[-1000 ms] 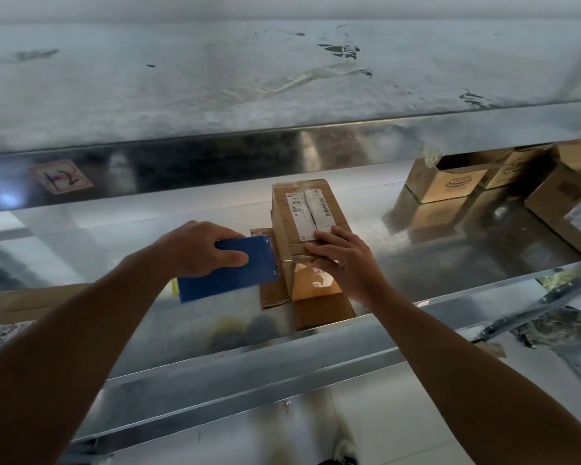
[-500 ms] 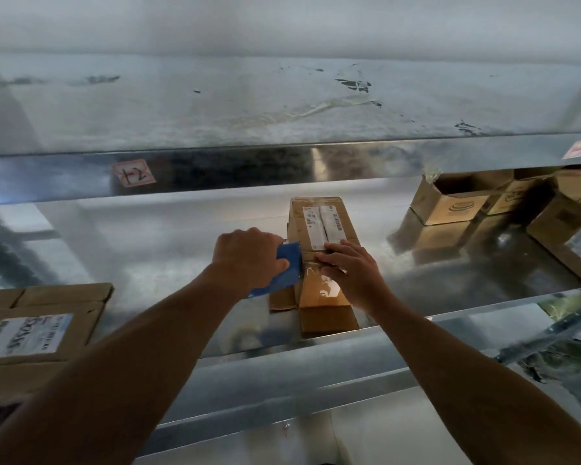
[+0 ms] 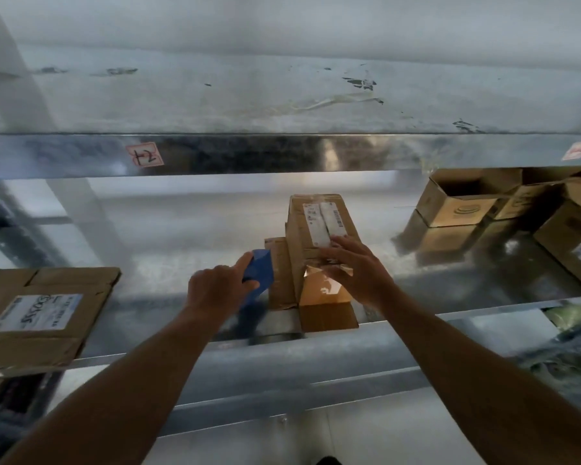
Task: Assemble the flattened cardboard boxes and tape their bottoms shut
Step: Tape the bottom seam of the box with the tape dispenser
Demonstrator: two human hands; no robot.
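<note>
Swung in from a flat, broad-faced hold well left of the small box [image 3: 316,229], the blue scraper [image 3: 260,271] now stands edge-on against that box's left side. The left hand [image 3: 215,292] grips it with curled fingers, forefinger laid along its top edge. The right hand [image 3: 359,268] lies on the box's near top, fingers straight and spread over the clear tape [image 3: 311,264], holding nothing. Judged from this, the strip is laid and is being rubbed down the side wall, so this box's sealing looks nearly done.

The box stands on a bare metal shelf [image 3: 182,250] close to its front lip, with loose flaps in front and at its left. Left of the box, well apart, lies a flattened carton [image 3: 47,280] not yet assembled. Right of the box and farther back stand open cartons [image 3: 457,209]. Above and behind the box runs an upper shelf edge [image 3: 282,152] bearing a handwritten sticker [image 3: 145,155].
</note>
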